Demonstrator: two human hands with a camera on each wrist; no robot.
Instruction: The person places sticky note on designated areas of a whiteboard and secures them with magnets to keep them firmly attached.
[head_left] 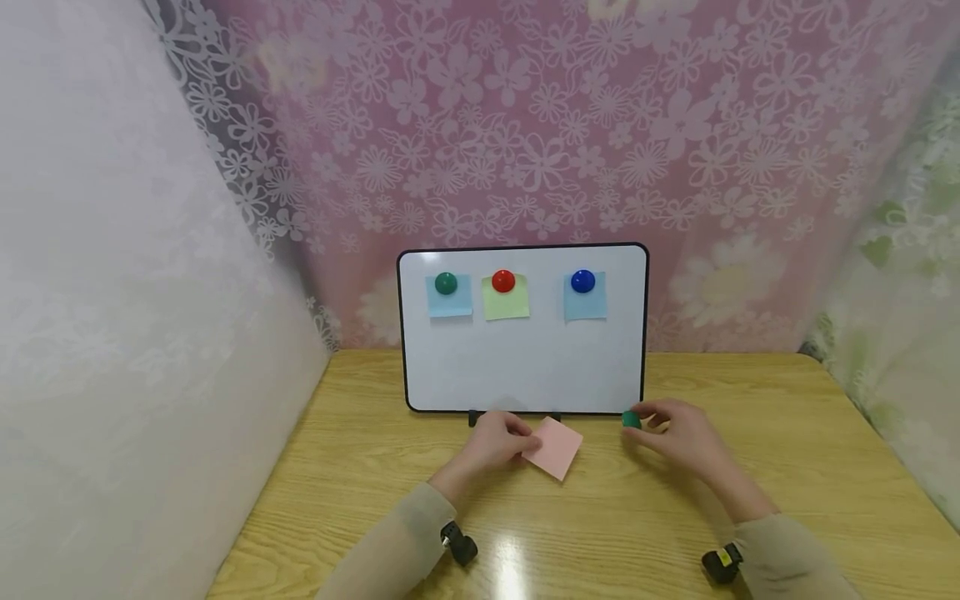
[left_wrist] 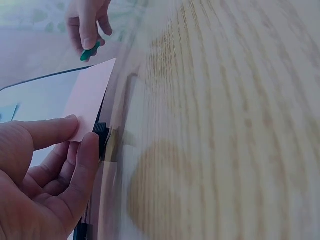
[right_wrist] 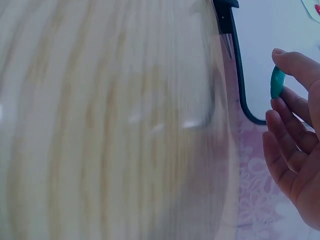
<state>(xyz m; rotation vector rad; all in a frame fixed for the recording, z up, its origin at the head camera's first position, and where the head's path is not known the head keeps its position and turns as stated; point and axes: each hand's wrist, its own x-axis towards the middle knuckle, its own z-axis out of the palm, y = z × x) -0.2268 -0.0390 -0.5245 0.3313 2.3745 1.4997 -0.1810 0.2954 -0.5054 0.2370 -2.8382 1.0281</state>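
Between thumb and fingers, my left hand (head_left: 495, 442) pinches a pink sticky note (head_left: 557, 450) by its left corner, in front of the whiteboard's lower edge. In the left wrist view the note (left_wrist: 92, 95) stands out from the fingertips. My right hand (head_left: 681, 433) pinches a round green magnet (head_left: 632, 419) near the board's lower right corner; the right wrist view shows that magnet (right_wrist: 277, 82) edge-on. On the whiteboard (head_left: 517, 367), a green magnet (head_left: 446, 283) and a blue magnet (head_left: 582, 281) each hold a blue note, and a red magnet (head_left: 503, 281) holds a light green note (head_left: 507, 308).
The whiteboard stands upright on black feet (head_left: 473, 418) at the back of a wooden table (head_left: 360, 500). Pink flowered cloth (head_left: 525, 125) hangs behind it. Pale cloth (head_left: 150, 333) lines the left side, and a leaf-patterned one (head_left: 892, 333) the right.
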